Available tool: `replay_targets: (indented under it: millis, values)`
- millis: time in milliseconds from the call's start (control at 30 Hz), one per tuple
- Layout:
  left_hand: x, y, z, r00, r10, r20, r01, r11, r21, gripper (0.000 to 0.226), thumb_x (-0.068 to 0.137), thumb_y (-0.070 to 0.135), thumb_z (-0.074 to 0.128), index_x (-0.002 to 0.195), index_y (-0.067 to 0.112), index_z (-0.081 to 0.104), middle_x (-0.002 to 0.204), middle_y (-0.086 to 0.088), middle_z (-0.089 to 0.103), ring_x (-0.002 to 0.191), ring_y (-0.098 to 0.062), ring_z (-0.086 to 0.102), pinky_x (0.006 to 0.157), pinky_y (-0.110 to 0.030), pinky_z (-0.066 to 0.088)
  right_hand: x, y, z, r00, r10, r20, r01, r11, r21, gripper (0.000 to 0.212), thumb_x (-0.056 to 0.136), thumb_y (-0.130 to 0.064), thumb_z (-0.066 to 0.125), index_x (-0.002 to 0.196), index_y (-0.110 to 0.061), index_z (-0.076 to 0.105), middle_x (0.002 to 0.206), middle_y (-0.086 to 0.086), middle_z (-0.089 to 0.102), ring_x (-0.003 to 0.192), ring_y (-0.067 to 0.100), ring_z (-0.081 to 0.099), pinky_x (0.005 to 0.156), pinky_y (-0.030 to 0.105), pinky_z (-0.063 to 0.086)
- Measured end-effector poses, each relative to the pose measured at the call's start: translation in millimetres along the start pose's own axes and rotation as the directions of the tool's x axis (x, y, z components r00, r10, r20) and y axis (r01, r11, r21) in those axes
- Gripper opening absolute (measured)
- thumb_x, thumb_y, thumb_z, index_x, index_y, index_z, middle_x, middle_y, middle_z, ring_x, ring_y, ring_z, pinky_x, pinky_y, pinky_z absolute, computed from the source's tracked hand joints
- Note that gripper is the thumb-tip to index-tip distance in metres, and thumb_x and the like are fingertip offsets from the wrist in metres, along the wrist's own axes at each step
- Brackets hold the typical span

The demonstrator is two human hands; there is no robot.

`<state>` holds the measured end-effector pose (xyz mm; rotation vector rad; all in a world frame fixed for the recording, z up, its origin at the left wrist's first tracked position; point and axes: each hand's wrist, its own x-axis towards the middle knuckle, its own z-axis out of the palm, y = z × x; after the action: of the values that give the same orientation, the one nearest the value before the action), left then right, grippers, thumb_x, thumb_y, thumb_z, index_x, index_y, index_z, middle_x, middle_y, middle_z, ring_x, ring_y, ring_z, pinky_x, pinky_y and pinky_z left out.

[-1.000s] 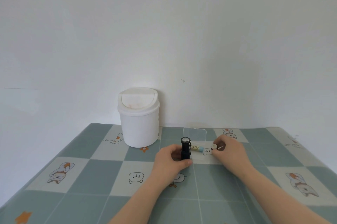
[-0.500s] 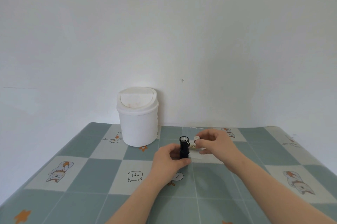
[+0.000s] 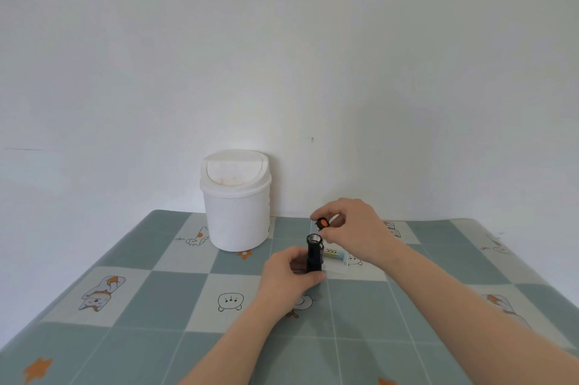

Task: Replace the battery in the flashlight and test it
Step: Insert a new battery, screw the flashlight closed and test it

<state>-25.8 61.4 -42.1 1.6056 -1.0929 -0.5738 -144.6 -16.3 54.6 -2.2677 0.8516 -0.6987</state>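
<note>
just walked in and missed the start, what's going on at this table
A person is putting a small flashlight back together. The left hand grips the black flashlight upright on the table, its top end open. The right hand pinches the cap, black with an orange button, just above that open end, not yet on it. A battery lies on the table right beside the flashlight. Whether one is inside cannot be seen. A white bin stands behind.

The table [image 3: 150, 350], covered in a teal-and-white checked cartoon cloth, bore a white plastic swing-lid bin [image 3: 236, 215], an upright black cylindrical flashlight [image 3: 314, 256] and, just beside it, a pale blue-and-yellow battery [image 3: 332, 251].
</note>
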Motion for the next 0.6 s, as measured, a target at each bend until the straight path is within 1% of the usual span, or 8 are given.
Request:
replay_targets:
  millis: [67, 167, 267, 333, 467, 533, 600]
  values:
    - [0, 0, 0, 1.000, 0.008, 0.000, -0.008, 1.000, 0.002, 0.026, 0.071, 0.011, 0.077, 0.094, 0.021, 0.071, 0.088, 0.006, 0.075, 0.083, -0.005, 0.069, 0.079, -0.015, 0.053, 0, -3, 0, 0.998, -0.051, 0.025, 0.053, 0.995, -0.085, 0.028, 0.080, -0.006, 0.059, 0.098, -0.022, 0.073, 0.096, -0.004, 0.060, 0.084, 0.015, 0.066, 0.067, 0.012, 0.043]
    - [-1, 1, -1, 1.000, 0.014, 0.003, -0.014, 1.000, -0.002, 0.024, 0.071, 0.012, 0.077, 0.089, 0.026, 0.069, 0.085, 0.010, 0.074, 0.078, 0.000, 0.067, 0.075, -0.009, 0.051, 0, -8, 1, 0.987, -0.121, 0.109, 0.144, 0.960, -0.240, 0.027, 0.085, -0.009, 0.057, 0.106, -0.019, 0.070, 0.103, 0.000, 0.059, 0.088, 0.018, 0.063, 0.077, 0.022, 0.044]
    - [-2, 2, -1, 1.000, 0.012, 0.010, -0.012, 1.000, -0.015, 0.025, 0.072, 0.012, 0.077, 0.091, 0.027, 0.070, 0.087, 0.009, 0.074, 0.080, -0.001, 0.067, 0.075, -0.009, 0.051, 0, -11, 1, 0.976, -0.160, 0.146, 0.201, 0.921, -0.333, 0.027, 0.086, -0.011, 0.057, 0.110, -0.019, 0.067, 0.106, 0.000, 0.064, 0.089, 0.015, 0.058, 0.080, 0.023, 0.042]
    - [-3, 2, -1, 1.000, 0.012, 0.011, -0.012, 1.000, -0.019, 0.026, 0.072, 0.012, 0.077, 0.091, 0.029, 0.070, 0.088, 0.008, 0.074, 0.083, -0.004, 0.067, 0.078, -0.012, 0.052, 1, -13, 0, 0.970, -0.174, 0.169, 0.228, 0.893, -0.389, 0.026, 0.086, -0.012, 0.057, 0.109, -0.019, 0.068, 0.107, 0.000, 0.065, 0.094, 0.017, 0.059, 0.079, 0.023, 0.041]
    - [-3, 4, -1, 1.000, 0.025, 0.008, -0.025, 1.000, -0.018, 0.028, 0.072, 0.012, 0.076, 0.085, 0.036, 0.068, 0.088, 0.008, 0.075, 0.087, -0.009, 0.069, 0.085, -0.024, 0.055, 1, -15, -2, 0.967, -0.171, 0.189, 0.238, 0.873, -0.426, 0.025, 0.086, -0.012, 0.057, 0.107, -0.019, 0.069, 0.107, 0.001, 0.065, 0.089, 0.015, 0.056, 0.078, 0.023, 0.040]
    - [-4, 4, -1, 1.000, 0.025, 0.007, -0.025, 0.999, -0.022, 0.030, 0.073, 0.012, 0.076, 0.083, 0.039, 0.068, 0.087, 0.009, 0.075, 0.088, -0.011, 0.069, 0.086, -0.028, 0.055, 1, -16, -4, 0.966, -0.163, 0.200, 0.239, 0.860, -0.450, 0.026, 0.086, -0.011, 0.055, 0.107, -0.019, 0.068, 0.108, 0.001, 0.065, 0.095, 0.018, 0.059, 0.080, 0.026, 0.042]
    - [-4, 5, -1, 1.000, 0.023, 0.006, -0.022, 0.999, -0.023, 0.032, 0.073, 0.011, 0.076, 0.081, 0.041, 0.067, 0.085, 0.011, 0.073, 0.086, -0.009, 0.068, 0.087, -0.028, 0.055, 0, -17, -5, 0.964, -0.160, 0.211, 0.243, 0.851, -0.466, 0.027, 0.086, -0.011, 0.055, 0.108, -0.019, 0.068, 0.109, 0.002, 0.065, 0.099, 0.019, 0.059, 0.083, 0.027, 0.043]
